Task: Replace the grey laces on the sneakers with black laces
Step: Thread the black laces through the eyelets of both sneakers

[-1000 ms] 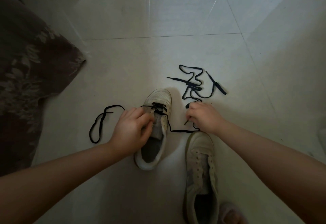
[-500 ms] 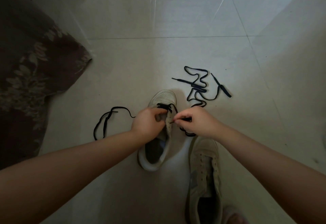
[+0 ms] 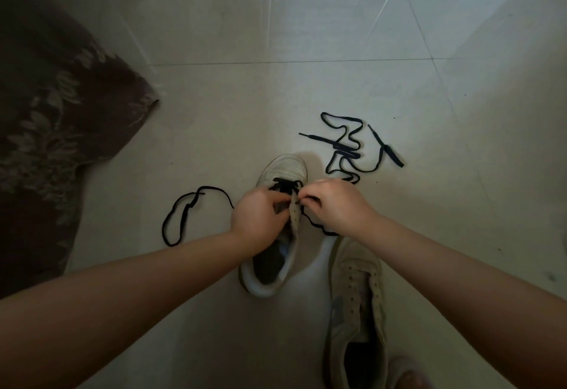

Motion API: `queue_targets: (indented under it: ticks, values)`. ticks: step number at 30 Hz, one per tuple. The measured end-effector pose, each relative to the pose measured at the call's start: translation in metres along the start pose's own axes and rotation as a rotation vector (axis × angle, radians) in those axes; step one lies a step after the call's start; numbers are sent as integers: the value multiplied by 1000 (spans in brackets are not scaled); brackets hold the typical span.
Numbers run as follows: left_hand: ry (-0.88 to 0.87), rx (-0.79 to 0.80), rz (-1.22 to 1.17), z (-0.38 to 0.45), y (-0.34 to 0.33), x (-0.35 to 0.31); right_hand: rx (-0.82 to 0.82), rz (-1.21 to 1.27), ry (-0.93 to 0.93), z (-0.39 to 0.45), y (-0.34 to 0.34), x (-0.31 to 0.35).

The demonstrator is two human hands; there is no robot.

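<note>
A white sneaker [image 3: 283, 171] stands on the floor, toe pointing away, with a black lace [image 3: 283, 184] crossed through its front eyelets. My left hand [image 3: 259, 220] grips the sneaker's eyelet flap at the throat. My right hand [image 3: 333, 201] pinches the lace's right end against the right row of eyelets. The lace's left half [image 3: 184, 214] trails in a loop on the floor to the left. A second sneaker [image 3: 356, 296] without a lace lies nearer, to the right. A spare black lace [image 3: 349, 149] lies tangled beyond my right hand.
The floor is pale glossy tile [image 3: 306, 36]. A dark floral fabric [image 3: 46, 112] fills the left side. A pinkish object [image 3: 408, 373] shows at the bottom edge beside the second sneaker's heel.
My right hand has moved left from the floor beside the sneaker to its eyelets, carrying the lace end. My left hand has slid up along the throat towards the toe.
</note>
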State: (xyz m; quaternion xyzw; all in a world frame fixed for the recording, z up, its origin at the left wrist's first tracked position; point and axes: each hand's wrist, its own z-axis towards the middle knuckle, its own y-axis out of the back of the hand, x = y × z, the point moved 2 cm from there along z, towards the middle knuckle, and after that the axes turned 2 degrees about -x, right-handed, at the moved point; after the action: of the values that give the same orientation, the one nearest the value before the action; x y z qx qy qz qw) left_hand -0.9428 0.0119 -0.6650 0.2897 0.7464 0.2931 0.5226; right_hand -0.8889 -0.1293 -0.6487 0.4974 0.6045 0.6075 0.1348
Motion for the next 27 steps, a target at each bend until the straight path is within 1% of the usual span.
queue_targets:
  ticks: [1,3,5,8,11,13,14,15,18,19,20,21,22,23,24,25,26,27]
  values:
    - [2,1,2,1,0,-1,-7,30,-39,1,-1,0]
    - [20,4,-7,3,0,-2,-12,181,-152,1,-1,0]
    - [17,3,-7,3,-1,-2,22,300,-225,1,-2,-1]
    - [-51,13,-30,2,0,-2,72,362,-318,-3,-7,3]
    - [-73,13,-122,3,2,2,68,426,-402,-5,-13,4]
    - [-12,1,-242,4,6,5,85,496,-453,-4,-15,0]
    - [58,6,-356,5,9,5,87,517,-477,-4,-15,-2]
    - [151,23,-531,5,13,6,82,528,-496,-5,-14,-4]
    - [455,153,-1237,7,28,13,53,543,-521,-8,-15,-6]
    - [531,177,-1391,8,34,19,49,536,-524,-9,-15,-7]
    - [617,162,-1515,8,38,28,47,521,-523,-10,-15,-7]
    - [694,136,-1575,9,41,37,47,500,-520,-11,-14,-7]
    - [746,123,-1526,9,43,45,47,481,-513,-11,-13,-6]
    - [715,129,-1340,7,44,51,50,468,-505,-12,-12,-5]
    - [590,142,-989,5,44,57,54,463,-498,-12,-11,-3]
    - [376,158,-557,1,42,63,57,459,-491,-12,-11,-2]
    - [113,159,-186,-2,37,67,55,447,-483,-12,-11,0]
    - [-133,123,59,-6,33,68,50,425,-472,-11,-12,1]
